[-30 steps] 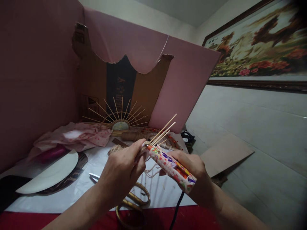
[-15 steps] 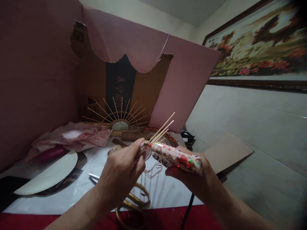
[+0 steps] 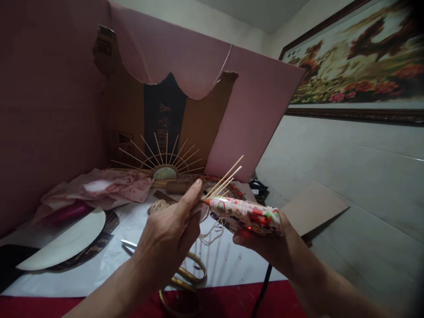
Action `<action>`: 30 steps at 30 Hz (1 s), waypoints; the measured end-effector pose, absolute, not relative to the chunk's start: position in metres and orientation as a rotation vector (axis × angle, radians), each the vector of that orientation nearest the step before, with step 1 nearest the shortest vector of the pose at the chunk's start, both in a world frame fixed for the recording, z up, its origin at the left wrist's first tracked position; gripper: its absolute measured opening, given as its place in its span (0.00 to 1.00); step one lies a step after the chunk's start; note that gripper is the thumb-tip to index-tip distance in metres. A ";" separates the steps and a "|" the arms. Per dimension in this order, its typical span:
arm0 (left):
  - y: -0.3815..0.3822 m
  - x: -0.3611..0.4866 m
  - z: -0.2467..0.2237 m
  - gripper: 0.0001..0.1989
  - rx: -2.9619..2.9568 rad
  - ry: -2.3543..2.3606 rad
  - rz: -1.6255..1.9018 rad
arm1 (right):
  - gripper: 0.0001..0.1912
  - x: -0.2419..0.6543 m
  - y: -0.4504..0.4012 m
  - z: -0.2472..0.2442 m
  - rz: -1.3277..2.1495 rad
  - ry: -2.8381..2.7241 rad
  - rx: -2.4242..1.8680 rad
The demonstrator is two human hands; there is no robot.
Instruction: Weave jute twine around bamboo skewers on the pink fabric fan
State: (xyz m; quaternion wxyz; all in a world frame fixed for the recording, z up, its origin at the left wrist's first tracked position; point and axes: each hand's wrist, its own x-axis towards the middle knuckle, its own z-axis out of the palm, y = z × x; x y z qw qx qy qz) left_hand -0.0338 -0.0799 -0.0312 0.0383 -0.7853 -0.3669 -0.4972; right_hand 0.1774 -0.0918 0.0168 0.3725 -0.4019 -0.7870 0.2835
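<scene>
My right hand [image 3: 285, 247] grips a hot glue gun [image 3: 243, 213] with a colourful patterned body, an orange nozzle and a glowing red light. Its nozzle points left, right by the fingers of my left hand [image 3: 168, 227]. That hand is closed on a small piece with several thin wooden sticks [image 3: 227, 179] fanning out to the upper right; the piece's base is mostly hidden by my fingers. My left index finger is raised off it. Loose twine [image 3: 212, 238] dangles below the piece.
Scissors [image 3: 190, 274] with gold handles lie below my left wrist. A white half disc [image 3: 69, 243] rests at left near pink cloth [image 3: 122, 190]. Behind stand a half-sun stick piece [image 3: 165, 172] and cut cardboard [image 3: 205, 128]. A twine ball [image 3: 158, 206] sits beyond my left hand.
My left index finger has lifted and straightened away from the piece. The glue gun has tilted slightly, its nozzle staying close to my left fingers. The view has shifted a little.
</scene>
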 end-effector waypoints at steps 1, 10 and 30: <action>-0.080 -0.034 -0.031 0.24 -2.419 -1.104 -1.537 | 0.08 0.177 -0.092 0.017 0.716 -2.021 -1.018; -0.080 -0.034 -0.031 0.19 -2.446 -1.101 -1.569 | 0.08 0.175 -0.091 0.017 0.666 -2.080 -0.958; -0.082 -0.032 -0.036 0.20 -2.417 -1.014 -1.588 | 0.07 0.183 -0.101 0.015 0.323 -2.225 -0.955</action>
